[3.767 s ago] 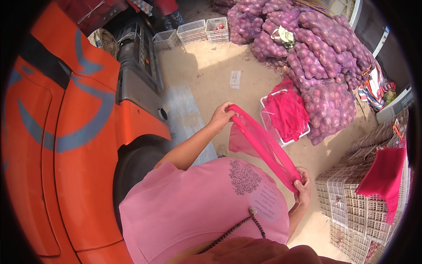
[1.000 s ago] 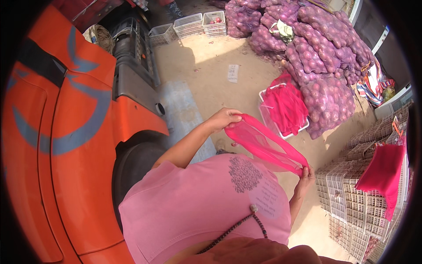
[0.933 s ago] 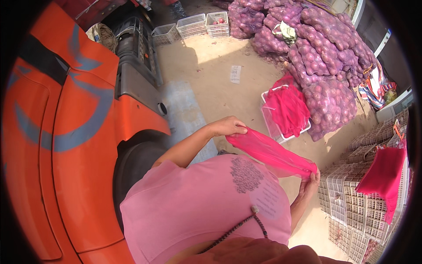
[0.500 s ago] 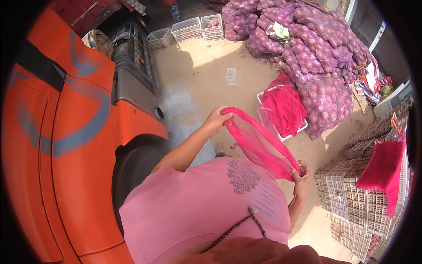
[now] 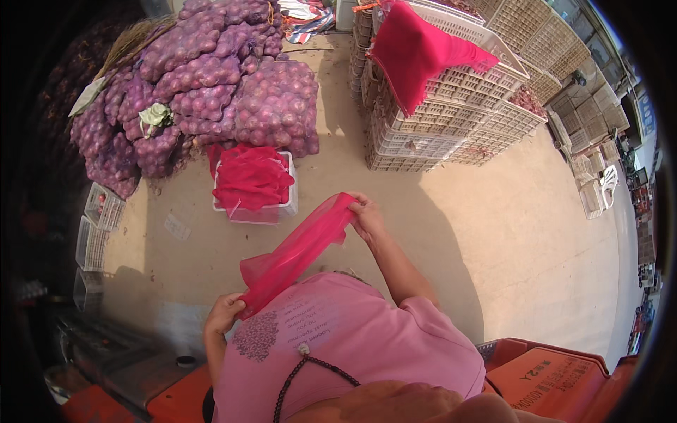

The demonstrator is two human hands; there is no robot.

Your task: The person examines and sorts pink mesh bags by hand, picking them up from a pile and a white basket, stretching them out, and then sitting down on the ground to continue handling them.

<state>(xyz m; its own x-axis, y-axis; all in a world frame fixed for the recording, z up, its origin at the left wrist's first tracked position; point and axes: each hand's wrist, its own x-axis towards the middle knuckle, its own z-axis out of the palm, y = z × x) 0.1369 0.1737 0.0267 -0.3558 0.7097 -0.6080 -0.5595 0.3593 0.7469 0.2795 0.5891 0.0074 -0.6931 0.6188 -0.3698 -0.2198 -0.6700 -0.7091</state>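
A bright pink mesh bag [image 5: 297, 245] is stretched slantwise between my two hands, in front of my pink shirt. My left hand [image 5: 223, 315] pinches its lower left end near my waist. At the far right end, my right hand [image 5: 367, 217] is closed on the other edge, with the arm reaching forward. Just beyond the bag, a white plastic crate [image 5: 289, 206] on the floor is heaped with a pile of similar pink mesh bags [image 5: 252, 176].
Purple net sacks of onions [image 5: 204, 77] are piled at the far left, beside several small crates [image 5: 92, 243]. Stacked beige crates [image 5: 402, 144] stand ahead to the right, with a pink mesh piece [image 5: 427, 53] draped over them. Orange vehicle parts [image 5: 550, 377] are close behind me.
My body has turned right, so the sacks and crate of bags now lie further left in view. Both hands keep hold of the mesh bag, its right end now the farther one.
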